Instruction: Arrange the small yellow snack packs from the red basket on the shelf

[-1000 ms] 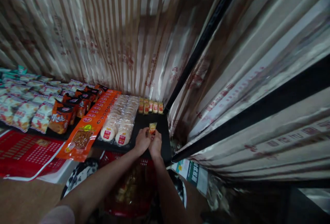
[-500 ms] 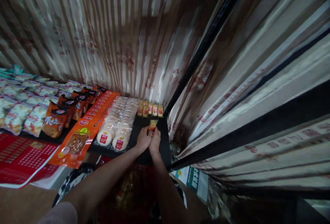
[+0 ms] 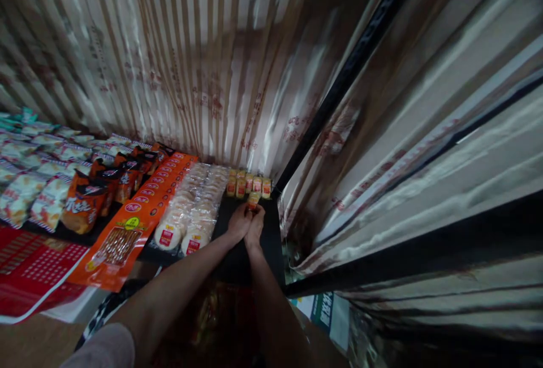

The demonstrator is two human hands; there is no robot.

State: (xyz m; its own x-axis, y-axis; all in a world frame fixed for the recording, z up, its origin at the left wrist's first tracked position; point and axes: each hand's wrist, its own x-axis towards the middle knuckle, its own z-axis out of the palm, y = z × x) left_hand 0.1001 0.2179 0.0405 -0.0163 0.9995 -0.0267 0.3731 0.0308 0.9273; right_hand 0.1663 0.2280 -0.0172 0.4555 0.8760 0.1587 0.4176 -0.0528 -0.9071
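Observation:
Between them, my left hand [image 3: 240,221] and my right hand [image 3: 254,225] grip a small yellow snack packet [image 3: 253,199] with a red label. The fingers of both hands are closed round its near end, and the hands touch each other. The packet is above the black shelf [image 3: 271,246], just in front of several similar small snack packets [image 3: 240,187] lined up at the back. I cannot tell whether the held packet touches that row. To the left of my hands lie two rows of round white rice crackers [image 3: 193,232] in clear wrapping.
Left of the crackers lie orange packs of snack sticks [image 3: 123,241], then orange-black bags [image 3: 85,204] and white snack bags [image 3: 48,201]. A black post [image 3: 318,116] rises at the shelf's back right corner. Printed plastic sheeting [image 3: 203,57] hangs behind.
Both hands have pushed the small packet forward, toward the row at the back of the shelf. The view has shifted slightly.

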